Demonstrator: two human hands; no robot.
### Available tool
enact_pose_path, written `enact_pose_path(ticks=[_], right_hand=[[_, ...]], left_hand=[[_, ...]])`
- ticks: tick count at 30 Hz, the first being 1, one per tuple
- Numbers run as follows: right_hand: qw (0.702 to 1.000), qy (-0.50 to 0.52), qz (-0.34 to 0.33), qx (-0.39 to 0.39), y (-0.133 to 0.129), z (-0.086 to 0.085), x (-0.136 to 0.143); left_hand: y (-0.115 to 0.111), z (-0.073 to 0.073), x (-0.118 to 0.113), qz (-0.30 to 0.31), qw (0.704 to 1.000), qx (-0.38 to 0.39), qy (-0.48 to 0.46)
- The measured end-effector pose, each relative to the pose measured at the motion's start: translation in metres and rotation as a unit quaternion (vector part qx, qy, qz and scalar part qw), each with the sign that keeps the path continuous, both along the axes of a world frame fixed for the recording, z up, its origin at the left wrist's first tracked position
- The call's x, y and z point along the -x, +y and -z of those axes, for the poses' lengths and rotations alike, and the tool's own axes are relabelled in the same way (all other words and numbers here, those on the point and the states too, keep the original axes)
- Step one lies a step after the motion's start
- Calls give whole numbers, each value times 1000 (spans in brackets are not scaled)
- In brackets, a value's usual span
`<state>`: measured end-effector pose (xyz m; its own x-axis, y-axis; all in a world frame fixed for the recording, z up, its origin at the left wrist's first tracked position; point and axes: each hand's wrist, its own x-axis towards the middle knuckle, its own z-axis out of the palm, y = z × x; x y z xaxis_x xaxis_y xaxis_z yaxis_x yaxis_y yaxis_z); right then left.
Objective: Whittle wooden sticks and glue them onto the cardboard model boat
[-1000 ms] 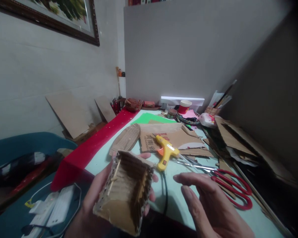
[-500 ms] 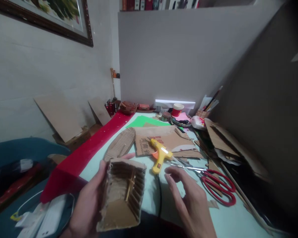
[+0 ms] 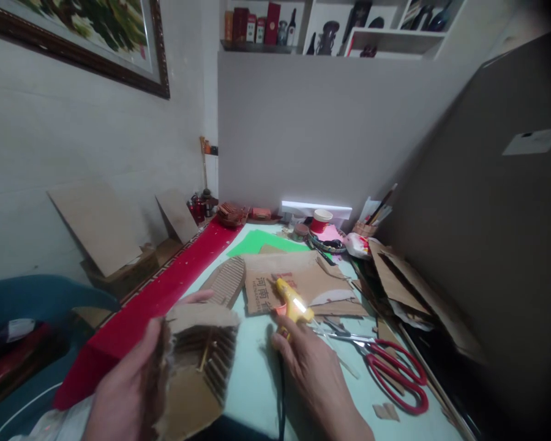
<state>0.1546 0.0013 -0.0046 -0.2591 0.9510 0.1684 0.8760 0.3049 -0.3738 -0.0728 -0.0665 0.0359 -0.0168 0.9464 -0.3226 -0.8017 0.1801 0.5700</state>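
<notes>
Head view. Compared with the earlier frames, the right hand point(image 3: 314, 370) has moved from just beside the glue gun point(image 3: 294, 303) onto its handle. The box point(image 3: 190, 395), open and made of cardboard, now sits lower and further left in the view, tilted differently. The camera has pitched up, so more of the shelf point(image 3: 330, 43) shows above the grey panel point(image 3: 303, 128). The glue gun lies in about the same place relative to the printed cardboard point(image 3: 303, 263).

Left hand point(image 3: 123, 380): closed around the left side of the box, thumb along the outer wall and a finger showing beyond the far edge. The box is held above the near edge of the table point(image 3: 254, 361), its open side facing the camera; a thin stick point(image 3: 206, 351) is visible inside against the ribbed wall.

Right hand: palm down, reaching forward and to the left from the near edge. Thumb and forefinger are closed on the handle of the glue gun; the other fingers are partly hidden. The black cable point(image 3: 281, 398) runs from the handle toward the near edge.

The ribbed oval point(image 3: 224, 283) lies left of the printed cardboard. The scissors point(image 3: 395, 373), red-handled, lie right of the right hand, with a small scrap point(image 3: 386, 411) near the handles.
</notes>
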Motion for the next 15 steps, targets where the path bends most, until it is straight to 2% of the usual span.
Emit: enact_pose_path(ticks=[2,5,8,10,12,15], right_hand=[[1000,4,-4,12,2,0,-1],[999,25,-9,19,6,5,-7],[992,124,-23,0,11,16,-18],[978,205,-34,-7,11,22,-25],[963,265,-39,-16,8,22,-29],[934,347,-12,-85,2,16,-31]], left_hand=[[0,0,13,-19,999,41,11],[-1,2,30,-45,998,35,-9],[-1,3,39,-38,998,52,-16],[0,3,41,-37,997,61,-6],[3,5,40,-44,998,31,13],[13,4,30,-21,999,-21,26]])
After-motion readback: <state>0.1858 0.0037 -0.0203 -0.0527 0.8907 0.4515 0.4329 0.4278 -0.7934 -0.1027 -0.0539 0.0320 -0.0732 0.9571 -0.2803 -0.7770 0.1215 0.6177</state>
